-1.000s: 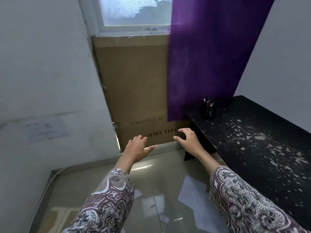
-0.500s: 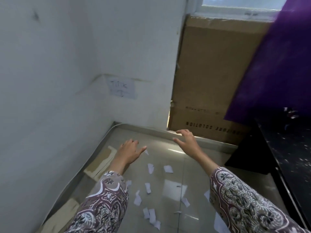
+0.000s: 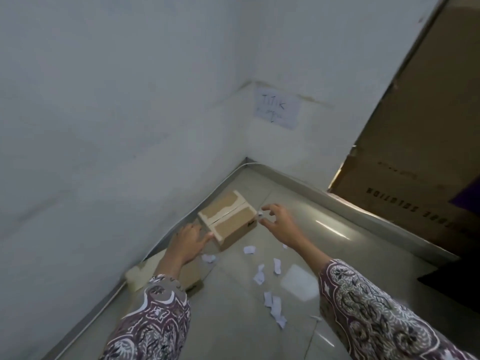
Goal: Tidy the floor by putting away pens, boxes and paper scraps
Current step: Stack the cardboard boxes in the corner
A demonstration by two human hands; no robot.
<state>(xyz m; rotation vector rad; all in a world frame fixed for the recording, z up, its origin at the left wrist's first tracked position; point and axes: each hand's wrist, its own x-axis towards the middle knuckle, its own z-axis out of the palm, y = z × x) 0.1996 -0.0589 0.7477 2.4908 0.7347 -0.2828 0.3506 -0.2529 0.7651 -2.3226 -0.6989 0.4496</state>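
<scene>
Head view: small brown cardboard box [image 3: 228, 221] is seen on the floor near the wall corner, long axis diagonal between the hands, left hand [image 3: 187, 242] spread against its near end, right hand [image 3: 279, 221] loosely open just beside its far end, equally near.

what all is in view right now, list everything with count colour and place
small cardboard box: 1, tan with pale tape, on floor by the wall, between the hands
second cardboard box: 1, tan, along the left wall, partly under the left arm
paper scraps: several, white, scattered on the floor tiles
large carton: 1, brown, upright at right wall
paper note: 1, white, handwritten, stuck on the wall
left hand: touches the small box's near end
right hand: fingers spread, at the box's far corner
</scene>
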